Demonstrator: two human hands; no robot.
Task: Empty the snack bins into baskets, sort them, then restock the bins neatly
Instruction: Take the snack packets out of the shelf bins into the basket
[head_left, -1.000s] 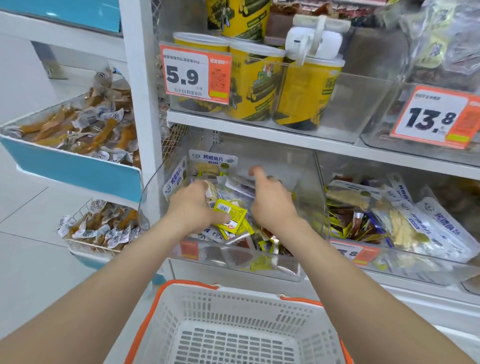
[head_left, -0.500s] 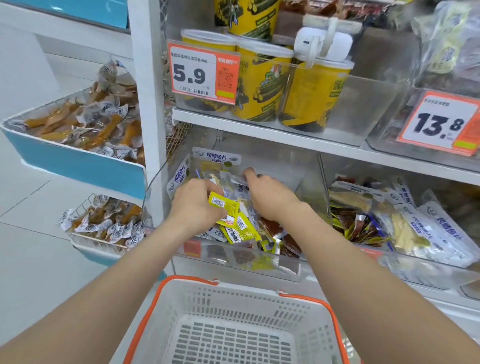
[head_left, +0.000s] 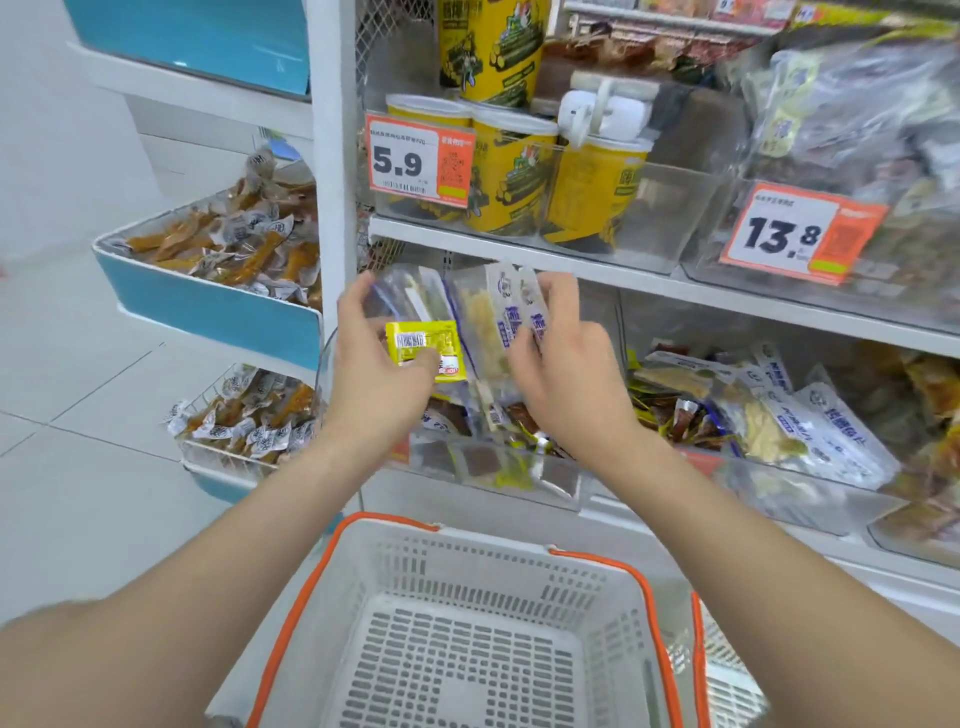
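Note:
My left hand (head_left: 379, 369) grips a bunch of snack packs, with a small yellow packet (head_left: 423, 349) under the thumb and clear bags behind it. My right hand (head_left: 563, 364) grips clear fish-slice bags with blue print (head_left: 501, 317). Both bundles are lifted together above the clear snack bin (head_left: 498, 473) on the lower shelf, which still holds brown and yellow packets (head_left: 519, 415). A white basket with orange rim (head_left: 395, 566) stands below my arms, and nothing lies in it.
A second clear bin (head_left: 810, 499) at the right holds more fish-slice bags. Yellow tubs (head_left: 592, 192) and price tags 5.9 and 13.8 sit on the shelf above. Blue trays of wrapped brown snacks (head_left: 228, 249) hang at the left. Another basket's rim (head_left: 698, 675) shows at lower right.
Both hands have closed on packs in the bin and risen with them, from inside the bin to just under the upper shelf edge.

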